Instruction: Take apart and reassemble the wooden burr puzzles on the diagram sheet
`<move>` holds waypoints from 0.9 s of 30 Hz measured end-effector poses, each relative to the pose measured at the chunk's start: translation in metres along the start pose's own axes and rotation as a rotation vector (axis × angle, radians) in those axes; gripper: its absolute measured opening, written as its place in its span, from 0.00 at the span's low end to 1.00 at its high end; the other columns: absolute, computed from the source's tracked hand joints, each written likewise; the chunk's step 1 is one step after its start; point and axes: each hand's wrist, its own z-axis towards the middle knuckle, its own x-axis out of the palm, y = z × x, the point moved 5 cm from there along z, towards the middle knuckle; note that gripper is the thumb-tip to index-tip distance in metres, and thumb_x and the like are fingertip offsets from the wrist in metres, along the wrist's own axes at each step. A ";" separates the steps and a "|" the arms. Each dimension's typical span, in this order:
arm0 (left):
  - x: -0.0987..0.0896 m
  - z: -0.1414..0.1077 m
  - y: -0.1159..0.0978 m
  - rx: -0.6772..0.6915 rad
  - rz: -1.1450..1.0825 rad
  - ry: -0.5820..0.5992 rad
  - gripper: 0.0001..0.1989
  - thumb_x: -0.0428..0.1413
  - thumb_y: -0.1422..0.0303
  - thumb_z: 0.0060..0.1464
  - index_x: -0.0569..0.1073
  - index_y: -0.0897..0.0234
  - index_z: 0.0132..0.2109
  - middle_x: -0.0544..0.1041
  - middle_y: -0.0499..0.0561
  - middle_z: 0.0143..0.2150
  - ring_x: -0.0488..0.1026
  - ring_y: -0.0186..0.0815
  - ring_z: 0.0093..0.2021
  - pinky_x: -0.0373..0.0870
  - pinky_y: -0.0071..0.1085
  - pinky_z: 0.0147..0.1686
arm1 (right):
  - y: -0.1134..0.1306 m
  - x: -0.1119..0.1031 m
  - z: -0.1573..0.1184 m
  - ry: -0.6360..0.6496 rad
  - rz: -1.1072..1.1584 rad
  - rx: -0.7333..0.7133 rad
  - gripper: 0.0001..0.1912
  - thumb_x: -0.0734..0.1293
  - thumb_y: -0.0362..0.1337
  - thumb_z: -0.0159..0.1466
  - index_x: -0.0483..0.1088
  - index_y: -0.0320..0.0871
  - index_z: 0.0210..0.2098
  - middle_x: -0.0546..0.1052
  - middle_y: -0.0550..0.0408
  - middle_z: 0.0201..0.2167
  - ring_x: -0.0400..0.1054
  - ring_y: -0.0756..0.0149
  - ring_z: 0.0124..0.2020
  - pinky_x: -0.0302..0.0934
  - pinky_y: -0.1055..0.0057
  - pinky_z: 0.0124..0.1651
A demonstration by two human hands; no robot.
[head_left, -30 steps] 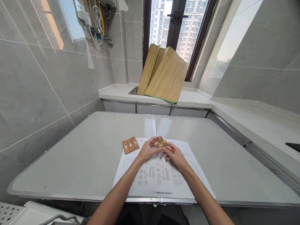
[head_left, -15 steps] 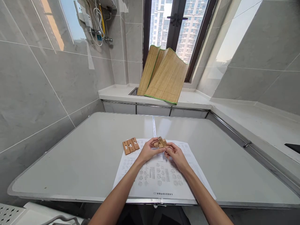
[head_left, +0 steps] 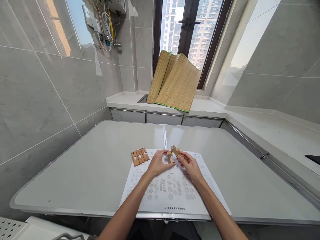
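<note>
Over the printed sheet (head_left: 160,204), my left hand (head_left: 157,164) pinches a notched wooden puzzle piece (head_left: 170,157) between thumb and fingers. My right hand (head_left: 191,165) grips another wooden puzzle piece (head_left: 176,151) with a dark mark on its upper end; whether it is one piece or two joined ones I cannot tell. The two held parts are close together at a slant, with a small gap showing between them. Left of my left hand, several flat wooden puzzle pieces (head_left: 140,157) with cut-out slots lie side by side, partly on the sheet's corner.
A pale folding table (head_left: 82,176) with a centre seam carries everything. Behind it, a folded bamboo mat (head_left: 177,83) leans against the window on a white counter (head_left: 125,100). Another counter (head_left: 277,130) runs along the right. A white appliance (head_left: 27,230) stands at the lower left.
The wooden parts, earlier clustered together between my hands, are now drawn apart, the marked one tilted up to the right. The flat pieces keep their place.
</note>
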 end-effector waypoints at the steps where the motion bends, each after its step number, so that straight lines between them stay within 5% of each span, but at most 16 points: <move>1: -0.001 0.000 0.001 0.021 0.034 -0.017 0.31 0.73 0.59 0.43 0.77 0.57 0.55 0.76 0.56 0.56 0.70 0.53 0.59 0.67 0.51 0.59 | -0.001 -0.001 0.001 -0.010 0.004 0.000 0.24 0.75 0.54 0.60 0.77 0.45 0.49 0.79 0.53 0.37 0.64 0.66 0.28 0.59 0.68 0.32; 7: -0.003 -0.003 0.002 0.079 0.167 -0.085 0.32 0.75 0.61 0.43 0.75 0.56 0.56 0.62 0.58 0.70 0.50 0.59 0.73 0.54 0.62 0.68 | -0.006 -0.002 0.002 -0.041 0.022 0.009 0.26 0.76 0.55 0.59 0.77 0.44 0.48 0.78 0.54 0.35 0.65 0.66 0.27 0.59 0.68 0.30; 10: -0.002 -0.004 -0.006 0.129 0.191 -0.079 0.29 0.69 0.56 0.54 0.73 0.54 0.60 0.63 0.58 0.70 0.52 0.57 0.72 0.57 0.59 0.67 | -0.008 -0.003 0.003 -0.045 0.026 0.016 0.26 0.76 0.55 0.59 0.77 0.44 0.48 0.78 0.54 0.34 0.65 0.66 0.27 0.59 0.69 0.29; 14: -0.001 -0.003 -0.018 0.201 0.170 -0.070 0.10 0.56 0.60 0.68 0.78 0.55 0.52 0.72 0.54 0.63 0.60 0.49 0.68 0.60 0.51 0.67 | -0.010 -0.005 0.003 -0.049 0.030 0.023 0.26 0.76 0.55 0.59 0.77 0.45 0.49 0.78 0.54 0.34 0.65 0.66 0.27 0.59 0.69 0.29; 27: -0.004 0.002 -0.020 0.193 0.135 -0.107 0.09 0.56 0.63 0.67 0.80 0.57 0.44 0.80 0.53 0.50 0.73 0.45 0.55 0.69 0.41 0.56 | -0.002 0.008 -0.005 0.124 -0.017 0.055 0.26 0.75 0.57 0.60 0.78 0.44 0.48 0.77 0.54 0.31 0.63 0.68 0.24 0.58 0.69 0.28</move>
